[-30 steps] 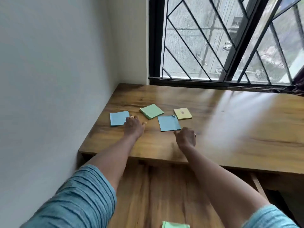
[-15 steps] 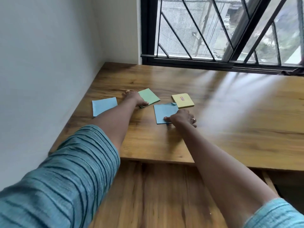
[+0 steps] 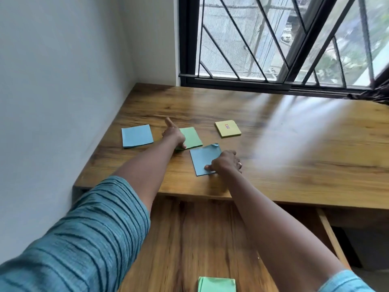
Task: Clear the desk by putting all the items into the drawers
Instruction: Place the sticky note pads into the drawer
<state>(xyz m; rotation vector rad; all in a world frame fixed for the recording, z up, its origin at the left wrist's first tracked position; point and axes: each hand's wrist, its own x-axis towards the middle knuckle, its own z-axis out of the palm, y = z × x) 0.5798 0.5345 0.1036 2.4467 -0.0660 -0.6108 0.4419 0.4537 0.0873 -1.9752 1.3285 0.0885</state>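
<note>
Over the last second the right hand (image 3: pixel 226 162) had clamped its fingers on the nearer blue pad (image 3: pixel 203 158) by the worktop's (image 3: pixel 294 165) front edge, while the left hand (image 3: pixel 175 135) lay on the green pad (image 3: pixel 192 137), grip unclear; transfer to the drawer (image 3: pixel 189 239) pending.

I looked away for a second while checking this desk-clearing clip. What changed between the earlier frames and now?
Both hands reached forward. The left hand moved off the bare desk onto the green pad. The right hand, earlier short of the near blue pad, now pinches its near corner. The far blue pad and the yellow pad stayed put.
</note>
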